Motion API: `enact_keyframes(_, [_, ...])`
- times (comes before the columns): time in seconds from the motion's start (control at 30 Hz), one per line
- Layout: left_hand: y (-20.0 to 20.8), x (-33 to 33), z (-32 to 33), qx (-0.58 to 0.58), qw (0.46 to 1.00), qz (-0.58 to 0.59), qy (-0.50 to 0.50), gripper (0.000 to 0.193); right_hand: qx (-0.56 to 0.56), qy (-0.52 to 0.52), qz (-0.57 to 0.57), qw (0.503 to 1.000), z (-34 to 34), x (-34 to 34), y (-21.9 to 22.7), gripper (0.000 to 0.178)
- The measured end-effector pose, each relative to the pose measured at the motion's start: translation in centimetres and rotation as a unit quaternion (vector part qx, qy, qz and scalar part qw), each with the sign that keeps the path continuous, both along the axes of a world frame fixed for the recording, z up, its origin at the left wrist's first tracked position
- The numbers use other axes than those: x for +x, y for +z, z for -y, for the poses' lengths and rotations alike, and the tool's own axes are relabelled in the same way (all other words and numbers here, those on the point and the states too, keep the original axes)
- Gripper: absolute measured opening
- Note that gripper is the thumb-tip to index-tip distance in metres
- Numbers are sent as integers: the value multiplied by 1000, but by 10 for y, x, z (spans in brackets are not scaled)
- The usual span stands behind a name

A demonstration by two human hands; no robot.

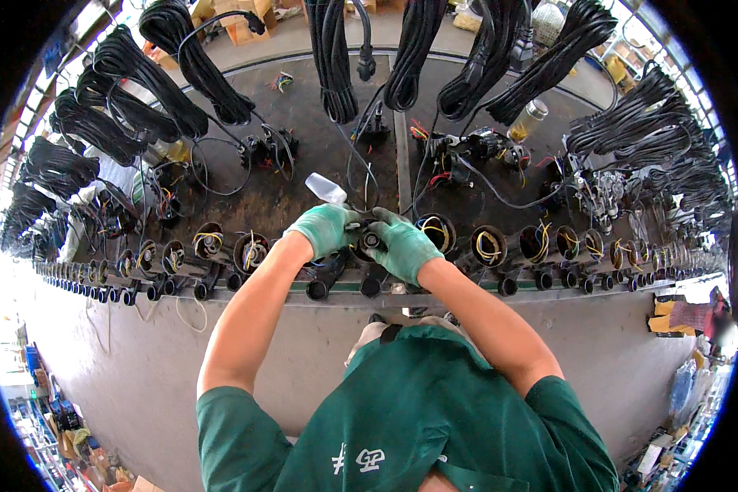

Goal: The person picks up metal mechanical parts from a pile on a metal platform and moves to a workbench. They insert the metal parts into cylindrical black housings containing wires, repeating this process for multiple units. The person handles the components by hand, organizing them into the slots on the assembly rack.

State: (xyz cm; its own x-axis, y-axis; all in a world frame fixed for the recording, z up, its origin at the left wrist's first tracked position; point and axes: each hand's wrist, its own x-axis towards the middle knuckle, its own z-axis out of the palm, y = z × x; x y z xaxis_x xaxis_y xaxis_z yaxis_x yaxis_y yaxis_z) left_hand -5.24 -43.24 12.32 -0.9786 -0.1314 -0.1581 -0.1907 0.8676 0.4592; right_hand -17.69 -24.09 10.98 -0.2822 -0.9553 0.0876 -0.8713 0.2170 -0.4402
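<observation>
Both my hands wear green gloves and meet at the near edge of a dark workbench (pixel 295 172). My left hand (pixel 326 230) and my right hand (pixel 405 248) are closed from either side on a small dark round part (pixel 371 240). That part sits at or just over the mouth of a black tubular housing; the hands partly hide the join. Just beyond my left fingers lies a whitish, scoop-shaped plastic piece (pixel 326 189). Thin dark wires run from behind the hands up toward a hanging black cable (pixel 330 66).
Similar black housings with yellow wires inside, such as one housing (pixel 489 247), line the bench edge on both sides. Coiled black cables (pixel 190 61) hang over the far side. A dark motor assembly (pixel 488 148) and a small jar (pixel 528 120) stand behind my right hand.
</observation>
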Motion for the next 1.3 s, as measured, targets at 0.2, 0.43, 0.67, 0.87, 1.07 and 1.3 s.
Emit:
enact_keyframes(0.2, [31,29,-13,268,897,-294,191,37,-141,9,118,983,-13,-4,56,34])
enact_keyframes(0.43, [95,9,-68,741,488,-422,188,31,-159,75,576,798,-45,14,84,45])
enact_keyframes(0.67, [62,-46,-86,523,724,-445,71,63,-281,-92,364,883,-112,-30,136,44])
enact_keyframes(0.87, [16,-62,-83,-5,971,-240,-3,71,-256,-223,150,929,-159,-66,162,29])
enact_keyframes(1.07, [-3,-97,-104,-137,988,-72,-19,53,-162,-156,17,974,-150,-66,133,27])
enact_keyframes(1.3, [-63,-109,-78,-59,981,-185,-9,28,-75,-91,18,993,-119,-66,84,21])
